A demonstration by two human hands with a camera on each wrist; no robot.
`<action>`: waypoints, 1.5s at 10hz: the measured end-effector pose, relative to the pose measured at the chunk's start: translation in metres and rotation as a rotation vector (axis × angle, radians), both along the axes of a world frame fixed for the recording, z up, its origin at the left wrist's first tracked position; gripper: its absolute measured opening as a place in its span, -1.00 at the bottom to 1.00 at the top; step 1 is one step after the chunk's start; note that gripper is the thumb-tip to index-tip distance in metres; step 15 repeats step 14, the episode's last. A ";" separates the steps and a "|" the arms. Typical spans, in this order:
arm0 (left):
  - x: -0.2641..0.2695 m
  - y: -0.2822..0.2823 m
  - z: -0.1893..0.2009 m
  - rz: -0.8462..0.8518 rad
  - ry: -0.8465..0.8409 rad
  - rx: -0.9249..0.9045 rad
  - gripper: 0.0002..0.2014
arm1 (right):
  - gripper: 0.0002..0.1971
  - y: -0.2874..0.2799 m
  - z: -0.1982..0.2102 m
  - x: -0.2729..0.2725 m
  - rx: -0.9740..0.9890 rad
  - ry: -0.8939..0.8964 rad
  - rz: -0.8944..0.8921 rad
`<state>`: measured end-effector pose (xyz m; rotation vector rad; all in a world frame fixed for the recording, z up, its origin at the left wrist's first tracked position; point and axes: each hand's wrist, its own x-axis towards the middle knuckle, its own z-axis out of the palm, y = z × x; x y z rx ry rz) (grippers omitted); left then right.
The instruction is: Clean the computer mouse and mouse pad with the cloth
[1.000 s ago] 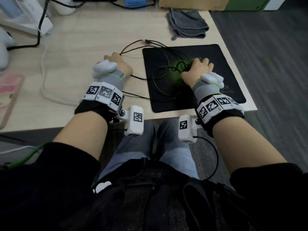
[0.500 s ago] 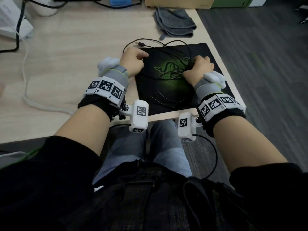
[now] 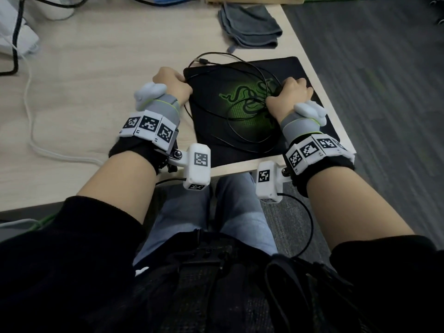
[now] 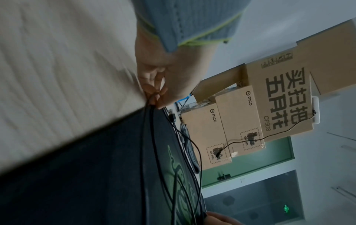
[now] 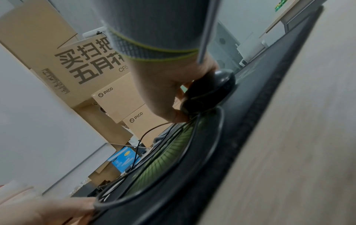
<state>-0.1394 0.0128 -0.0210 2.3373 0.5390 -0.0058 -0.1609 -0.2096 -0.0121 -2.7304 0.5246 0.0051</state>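
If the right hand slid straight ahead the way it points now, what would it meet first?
Probably nothing: the right hand, gripping the mouse, points over the mouse pad towards the desk edge; the cloth lies leftward.

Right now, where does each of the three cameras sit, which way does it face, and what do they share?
Head: above, facing down at the desk; both forearms, left hand, right hand, lap.
Left wrist: low at the mouse pad edge, along fingers pinching the cable.
Right wrist: low along the pad, at the right hand gripping the mouse.
Shared: pad, cable; both wrist views show cardboard boxes.
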 end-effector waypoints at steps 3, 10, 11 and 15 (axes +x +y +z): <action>0.006 -0.010 -0.003 -0.113 -0.087 -0.226 -0.60 | -0.60 -0.002 0.002 -0.002 -0.034 -0.017 -0.008; 0.000 0.022 -0.021 -0.326 -0.096 -0.026 -0.39 | -0.63 0.010 0.003 -0.010 -0.036 -0.055 0.126; 0.002 0.024 -0.025 -0.323 -0.096 -0.023 -0.35 | -0.63 0.011 0.005 -0.011 -0.070 -0.049 0.139; 0.000 0.030 -0.020 -0.298 -0.113 -0.115 -0.43 | -0.60 0.033 0.019 -0.014 -0.105 -0.027 0.188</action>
